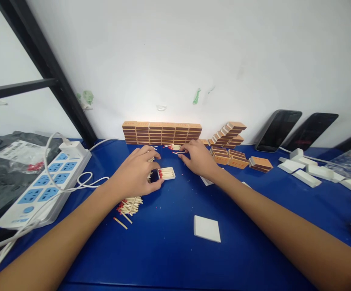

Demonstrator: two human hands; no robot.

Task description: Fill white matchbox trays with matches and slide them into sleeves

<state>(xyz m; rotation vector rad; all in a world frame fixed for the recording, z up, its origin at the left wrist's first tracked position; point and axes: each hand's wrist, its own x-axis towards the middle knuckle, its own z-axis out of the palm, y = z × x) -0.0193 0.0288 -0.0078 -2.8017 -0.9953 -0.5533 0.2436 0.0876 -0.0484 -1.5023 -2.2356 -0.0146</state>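
Observation:
My left hand [137,171] curls round the left end of a small white matchbox tray [170,176], its thumb at the near corner and its fingertips behind. Red-tipped matches lie in the tray. Beyond it, my right hand [198,157] has thumb and forefinger close together on a match [178,152]. A small pile of matches [173,147] lies just past these fingertips. Under and in front of my left hand is a bigger heap of matches [130,205], partly hidden by the hand, with a few loose ones beside it.
Stacked matchboxes [162,133] line the wall, with more matchboxes [228,157] at right. White trays [309,171] lie scattered far right, and a white flat piece [207,228] lies in front. Two phones [280,130] lean on the wall. A power strip [46,186] with cables stands left.

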